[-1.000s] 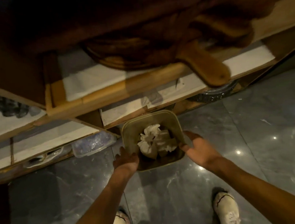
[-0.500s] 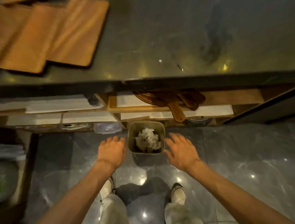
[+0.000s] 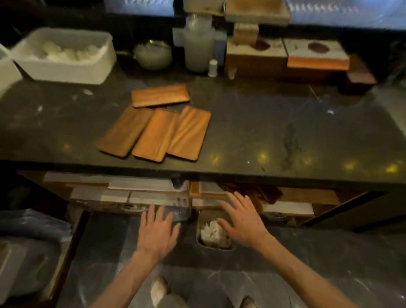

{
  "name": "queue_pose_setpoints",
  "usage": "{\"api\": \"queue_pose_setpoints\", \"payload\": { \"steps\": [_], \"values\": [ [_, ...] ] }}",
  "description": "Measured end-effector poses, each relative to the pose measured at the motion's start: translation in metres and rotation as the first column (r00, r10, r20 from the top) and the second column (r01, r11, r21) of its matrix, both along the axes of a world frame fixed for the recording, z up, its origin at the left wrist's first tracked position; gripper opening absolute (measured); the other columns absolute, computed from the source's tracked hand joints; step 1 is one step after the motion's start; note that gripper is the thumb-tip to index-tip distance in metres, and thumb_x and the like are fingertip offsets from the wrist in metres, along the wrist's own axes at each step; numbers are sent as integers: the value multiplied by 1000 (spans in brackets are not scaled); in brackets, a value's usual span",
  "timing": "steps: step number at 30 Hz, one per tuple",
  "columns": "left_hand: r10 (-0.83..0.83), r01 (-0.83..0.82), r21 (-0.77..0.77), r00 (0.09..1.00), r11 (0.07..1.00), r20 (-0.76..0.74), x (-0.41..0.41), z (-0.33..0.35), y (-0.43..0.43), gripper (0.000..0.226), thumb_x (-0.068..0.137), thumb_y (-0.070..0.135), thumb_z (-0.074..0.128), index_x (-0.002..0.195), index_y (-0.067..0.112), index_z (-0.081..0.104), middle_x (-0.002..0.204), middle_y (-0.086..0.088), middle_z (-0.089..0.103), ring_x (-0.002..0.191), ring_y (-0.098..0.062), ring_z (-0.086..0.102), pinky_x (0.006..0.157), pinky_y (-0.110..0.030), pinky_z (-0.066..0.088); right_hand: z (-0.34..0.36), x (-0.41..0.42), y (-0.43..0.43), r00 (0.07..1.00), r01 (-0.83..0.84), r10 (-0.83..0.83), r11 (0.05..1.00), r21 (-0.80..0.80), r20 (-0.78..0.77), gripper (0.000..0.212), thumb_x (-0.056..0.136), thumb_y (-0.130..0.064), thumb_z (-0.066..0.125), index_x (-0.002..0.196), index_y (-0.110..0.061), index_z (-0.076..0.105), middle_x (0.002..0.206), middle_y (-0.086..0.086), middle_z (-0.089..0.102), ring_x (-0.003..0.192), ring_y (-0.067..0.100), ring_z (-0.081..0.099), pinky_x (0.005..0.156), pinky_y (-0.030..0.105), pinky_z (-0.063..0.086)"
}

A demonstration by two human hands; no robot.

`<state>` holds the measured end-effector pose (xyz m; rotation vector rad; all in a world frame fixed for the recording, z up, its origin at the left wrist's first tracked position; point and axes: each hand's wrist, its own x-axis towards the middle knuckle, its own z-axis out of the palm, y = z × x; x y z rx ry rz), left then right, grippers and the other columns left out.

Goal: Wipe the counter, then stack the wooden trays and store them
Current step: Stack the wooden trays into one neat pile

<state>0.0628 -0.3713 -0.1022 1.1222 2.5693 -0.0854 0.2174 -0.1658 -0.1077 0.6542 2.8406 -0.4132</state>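
While both hands are held out empty below the dark stone desk (image 3: pixel 255 115), nothing is gripped: the left hand (image 3: pixel 158 232) and right hand (image 3: pixel 245 221) are seen palm-down with fingers (image 3: pixel 235 201) spread wide. Four flat rectangular wooden trays (image 3: pixel 155 129) are left unstacked on the desk, three side by side near its front edge, one behind them. A small beige bin of crumpled white paper (image 3: pixel 214 234) is spotted on the floor, partly under the right hand.

Light: dim, warm
Glare: small glints along the counter (image 3: pixel 255 115) near edge and on the floor (image 3: pixel 351 263)
Blur: far edge, corners smeared
Distortion: wide-angle bowing
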Motion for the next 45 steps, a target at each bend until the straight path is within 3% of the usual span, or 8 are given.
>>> {"api": "queue_pose_setpoints", "payload": {
  "steps": [10, 15, 27, 34, 36, 39, 43, 45],
  "values": [
    [-21, 22, 165, 1000, 986, -13, -153, 95, -35, 56, 97, 52, 31, 148, 28, 35, 157, -7, 34, 148, -31, 21, 119, -46, 18, 103, -128, -50, 972, 186, -195, 979, -77, -133, 58, 96, -60, 31, 150, -37, 27, 163, -1, 16, 152, 21, 2, 119, 47, -8],
    [-15, -12, 299, 996, 954, 86, -193, 132, -22, 52, 97, 48, 35, 145, 26, 39, 138, 0, 56, 122, -19, 56, 98, -39, 49, 133, -152, -48, 884, 302, -415, 856, -419, -213, 52, 94, -57, 42, 143, -38, 39, 148, -11, 47, 137, 6, 40, 113, 37, 35],
    [114, -208, 404, 963, 891, 243, -217, 120, 17, 43, 98, 41, 38, 136, 25, 51, 126, 4, 65, 114, -15, 61, 94, -40, 50, 103, -167, 26, 845, 403, -524, 758, -513, -110, 39, 96, -40, 51, 133, -30, 53, 131, -7, 61, 106, -1, 52, 87, 20, 44],
    [157, -272, 278, 914, 921, 374, -228, 80, 77, 35, 96, 39, 44, 119, 22, 63, 108, -2, 72, 104, -22, 65, 90, -35, 48, 59, -216, 54, 780, 522, -626, 648, -555, 3, 46, 95, -30, 57, 139, -20, 49, 135, 4, 58, 115, 16, 57, 91, 33, 51],
    [195, -338, 236, 858, 911, 475, -232, 64, 102, 33, 96, 35, 45, 116, 16, 62, 106, -7, 71, 101, -27, 66, 83, -31, 48, 49, -234, 67, 723, 603, -689, 598, -528, 44, 53, 95, -26, 57, 144, -15, 42, 143, 9, 51, 122, 23, 55, 95, 36, 49],
    [261, -439, 108, 695, 892, 670, -231, 42, 127, 36, 98, 33, 43, 110, 3, 60, 101, -16, 69, 94, -35, 68, 83, -44, 56, 40, -253, 85, 688, 655, -723, 582, -482, 61, 57, 94, -23, 57, 147, -13, 38, 146, 11, 46, 126, 24, 52, 96, 34, 46],
    [376, -548, -116, 391, 828, 840, -215, 24, 143, 38, 98, 39, 43, 121, 9, 49, 107, -18, 67, 91, -38, 70, 79, -43, 59, 47, -290, 127, 785, 566, -619, 723, -397, -7, 48, 92, -21, 59, 138, -12, 49, 139, 9, 53, 128, 25, 50, 102, 34, 42],
    [439, -627, -228, 203, 745, 875, -211, 18, 148, 39, 98, 37, 46, 122, 8, 46, 103, -18, 62, 75, -33, 67, 66, -41, 56, 53, -315, 148, 830, 520, -557, 777, -355, -3, 41, 90, -17, 59, 131, -13, 55, 131, 9, 58, 123, 26, 54, 101, 35, 43]
  ]
}}
